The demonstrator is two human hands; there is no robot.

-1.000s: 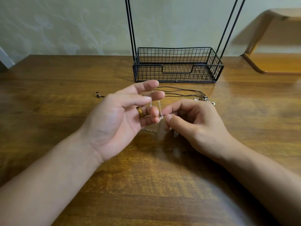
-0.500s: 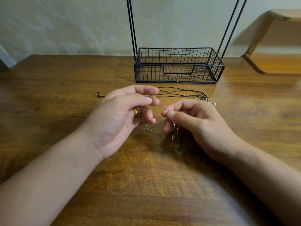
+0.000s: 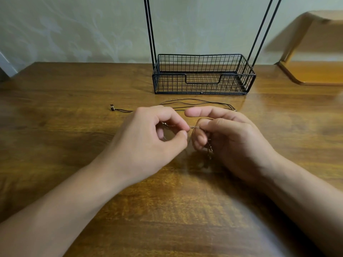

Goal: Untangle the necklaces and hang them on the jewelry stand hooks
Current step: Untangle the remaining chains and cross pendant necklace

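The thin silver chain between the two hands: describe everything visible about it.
The silver chain is a very fine metal necklace, pale and shiny. A short knotted stretch runs taut between the hands, above the wooden table. The left hand pinches one end between thumb and forefinger; the right hand pinches the other. More of it dangles under the right hand, blurred, and a small clasp-like piece shows inside the left hand's curl. Its full length is hidden. It is not hung on the stand.

table (image 3: 74,138): varnished wood, glossy, grained | jewelry stand (image 3: 202,84): black wire metal, matt | thin chain necklace (image 3: 194,127): fine silvery metal, shiny | cord necklace (image 3: 194,102): dark cord, matt, metal ends | wall (image 3: 74,28): matt, faintly patterned
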